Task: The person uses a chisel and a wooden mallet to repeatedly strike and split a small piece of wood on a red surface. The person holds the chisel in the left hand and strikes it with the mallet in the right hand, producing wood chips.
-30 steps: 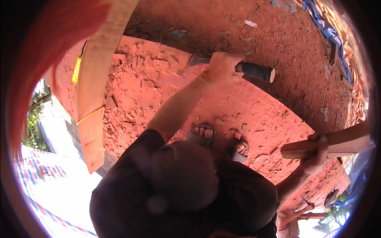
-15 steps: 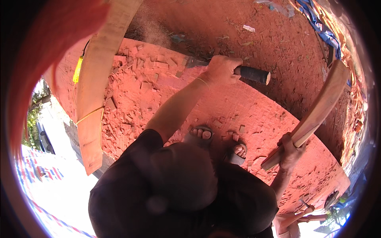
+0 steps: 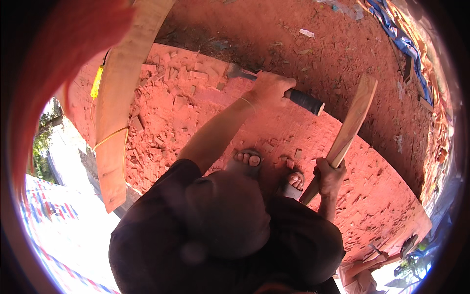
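My left hand (image 3: 269, 89) is wrapped round a chisel (image 3: 306, 102), whose black-bound handle sticks out to the right. The chisel's metal blade points left, over the far edge of a big reddish wooden slab (image 3: 235, 127). Closed round the lower part of a long wooden club (image 3: 356, 110) is my right hand (image 3: 331, 174). That club tilts up and to the right, its wide end apart from the chisel handle. Cut wood chips (image 3: 181, 100) lie scattered over the slab, mostly left of my left hand.
Both my sandalled feet (image 3: 247, 159) are on the slab. A long board (image 3: 115, 122) with a cord round it stands at the left, a yellow object (image 3: 97, 82) beside it. Another person's arm (image 3: 360, 268) works at the lower right. Blue sheeting (image 3: 401, 41) lies far right.
My right hand has swung the club left and inward, nearer the chisel. The chisel handle has dipped slightly down and left; the dust cloud near the blade has thinned.
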`<action>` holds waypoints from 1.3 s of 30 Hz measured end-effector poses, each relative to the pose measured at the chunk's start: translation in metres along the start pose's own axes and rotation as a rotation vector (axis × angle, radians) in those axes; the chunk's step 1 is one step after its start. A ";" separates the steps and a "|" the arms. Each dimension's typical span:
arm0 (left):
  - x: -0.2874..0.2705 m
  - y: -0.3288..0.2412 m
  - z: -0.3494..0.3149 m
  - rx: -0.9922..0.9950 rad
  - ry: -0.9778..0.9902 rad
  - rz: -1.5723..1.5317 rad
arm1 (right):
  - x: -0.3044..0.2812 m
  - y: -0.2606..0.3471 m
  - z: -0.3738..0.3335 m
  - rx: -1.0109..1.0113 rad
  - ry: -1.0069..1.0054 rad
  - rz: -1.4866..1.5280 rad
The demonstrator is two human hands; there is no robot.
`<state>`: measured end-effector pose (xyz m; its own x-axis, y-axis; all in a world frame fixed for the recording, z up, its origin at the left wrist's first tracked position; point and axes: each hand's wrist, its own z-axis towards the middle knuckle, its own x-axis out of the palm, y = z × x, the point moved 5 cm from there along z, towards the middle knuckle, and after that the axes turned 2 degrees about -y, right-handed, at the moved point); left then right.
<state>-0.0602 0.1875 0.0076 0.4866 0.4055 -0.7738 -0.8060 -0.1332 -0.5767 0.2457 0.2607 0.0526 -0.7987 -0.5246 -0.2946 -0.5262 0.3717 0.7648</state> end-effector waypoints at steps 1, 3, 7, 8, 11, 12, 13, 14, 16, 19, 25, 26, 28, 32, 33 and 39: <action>-0.004 -0.005 -0.004 0.010 -0.057 0.034 | -0.014 0.009 -0.004 -0.009 -0.081 0.013; -0.004 -0.020 -0.013 0.055 -0.037 -0.113 | -0.038 0.034 -0.015 -0.075 -0.179 0.061; -0.014 -0.023 -0.016 0.002 -0.105 -0.164 | -0.078 0.064 -0.018 -0.213 -0.307 0.073; -0.018 -0.019 -0.014 -0.037 -0.128 -0.157 | -0.090 0.066 -0.016 -0.257 -0.310 0.117; -0.024 -0.012 -0.010 -0.014 -0.133 -0.178 | -0.130 0.079 -0.014 -0.303 -0.312 0.128; -0.026 -0.009 -0.009 -0.020 -0.152 -0.176 | -0.139 0.095 -0.016 -0.405 -0.296 0.123; -0.028 -0.008 -0.009 -0.025 -0.170 -0.175 | -0.148 0.108 -0.019 -0.407 -0.366 0.282; -0.028 -0.008 -0.008 -0.027 -0.183 -0.171 | -0.149 0.127 -0.022 -0.439 -0.378 0.448; -0.028 -0.007 -0.007 -0.035 -0.193 -0.154 | -0.129 0.175 -0.034 -0.734 -0.318 0.663; -0.027 -0.001 -0.005 -0.068 -0.199 -0.204 | -0.053 0.178 -0.037 -0.609 -0.411 0.753; -0.021 0.006 -0.011 0.014 -0.060 -0.071 | 0.036 0.050 -0.011 -0.103 0.029 -0.266; -0.013 0.002 -0.017 0.022 0.088 -0.065 | 0.013 0.036 -0.010 -0.018 -0.038 -0.278; -0.019 -0.003 -0.023 0.042 -0.034 -0.096 | -0.025 0.038 -0.012 -0.125 -0.011 -0.106; -0.028 -0.010 -0.031 0.011 -0.111 -0.139 | -0.094 0.084 -0.011 -0.400 -0.188 0.147; -0.030 -0.009 -0.031 0.001 -0.125 -0.154 | -0.108 0.098 -0.009 -0.430 -0.210 0.228; -0.034 -0.006 -0.030 -0.072 -0.165 -0.198 | -0.151 0.210 -0.014 -0.708 -0.220 0.600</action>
<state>-0.0620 0.1475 0.0294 0.5663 0.5717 -0.5937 -0.6712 -0.0982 -0.7347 0.2598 0.4075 0.2658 -0.9532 -0.2144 0.2131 0.2298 -0.0556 0.9717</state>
